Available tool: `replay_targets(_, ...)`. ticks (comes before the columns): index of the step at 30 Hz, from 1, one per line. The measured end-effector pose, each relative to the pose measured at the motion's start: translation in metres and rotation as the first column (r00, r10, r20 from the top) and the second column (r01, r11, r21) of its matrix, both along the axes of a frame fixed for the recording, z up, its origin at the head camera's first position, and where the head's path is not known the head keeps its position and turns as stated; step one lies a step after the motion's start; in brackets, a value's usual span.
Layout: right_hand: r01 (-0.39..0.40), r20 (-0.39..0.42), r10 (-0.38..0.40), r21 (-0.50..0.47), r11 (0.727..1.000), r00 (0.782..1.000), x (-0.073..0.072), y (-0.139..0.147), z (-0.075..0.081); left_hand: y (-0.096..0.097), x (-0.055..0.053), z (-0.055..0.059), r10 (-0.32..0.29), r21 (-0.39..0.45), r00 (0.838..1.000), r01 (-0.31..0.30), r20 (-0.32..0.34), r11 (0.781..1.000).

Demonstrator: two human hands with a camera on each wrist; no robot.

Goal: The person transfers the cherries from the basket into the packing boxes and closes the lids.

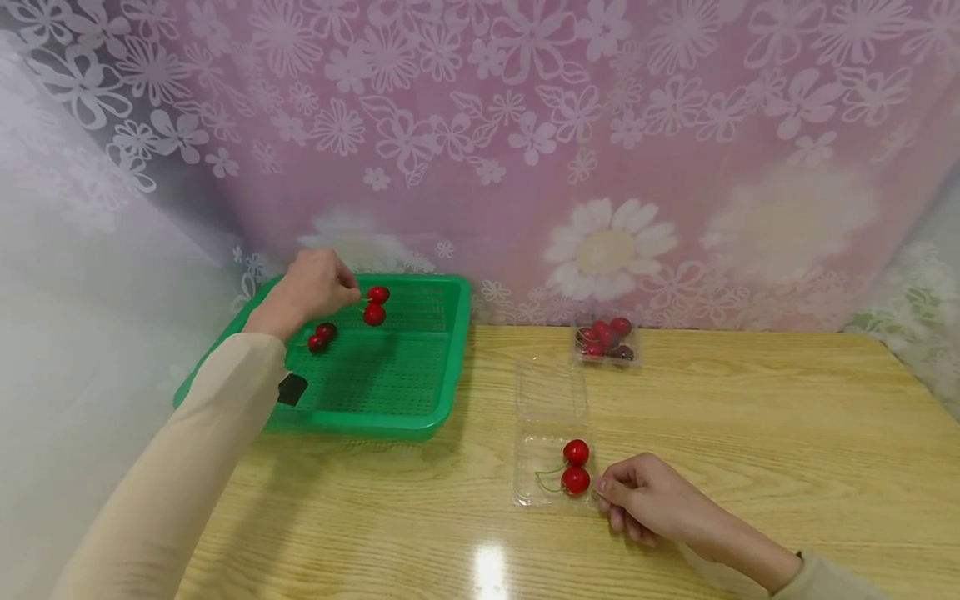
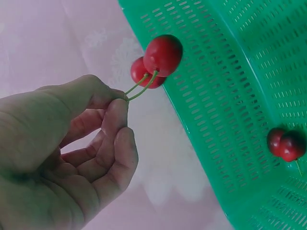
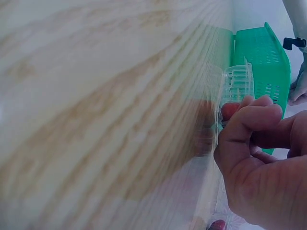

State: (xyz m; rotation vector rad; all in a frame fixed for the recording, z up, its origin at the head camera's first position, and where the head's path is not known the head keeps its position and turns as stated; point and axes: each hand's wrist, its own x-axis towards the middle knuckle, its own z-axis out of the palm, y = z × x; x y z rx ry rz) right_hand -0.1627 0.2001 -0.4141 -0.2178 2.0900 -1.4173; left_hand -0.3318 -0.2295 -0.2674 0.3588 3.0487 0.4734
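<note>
Two red cherries (image 1: pixel 374 314) hang by their stems above the green basket (image 1: pixel 442 400), pinched between the thumb and forefinger of the left hand (image 1: pixel 311 287). Inside the basket, near its left side, lies a darker pair of cherries (image 1: pixel 326 332). Right of the basket is an open clear box (image 1: pixel 534 467) holding another stemmed pair (image 1: pixel 575 481); the right hand (image 1: pixel 660 504), fingers curled, pinches its right edge. Farther right of the basket, near its back-edge line, a second clear box (image 1: pixel 636 342) holds several cherries. Wooden table (image 1: pixel 750 400) lies beneath the basket, flowered cloth (image 1: pixel 450 108) behind it.
</note>
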Motion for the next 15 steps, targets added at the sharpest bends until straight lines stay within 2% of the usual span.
replay_targets(9, -0.004, -0.015, 0.004, 0.007, 1.000, 1.000, 0.001, 0.000, 0.000, 0.005, 0.009, -0.006, -0.048, 0.005, 0.996, 0.048, -0.074, 0.999)
replay_targets(15, -0.002, -0.024, 0.002, 0.007, 1.000, 1.000, 0.001, 0.000, 0.000, 0.006, 0.014, -0.011, -0.081, 0.031, 0.987, 0.086, -0.141, 0.996)
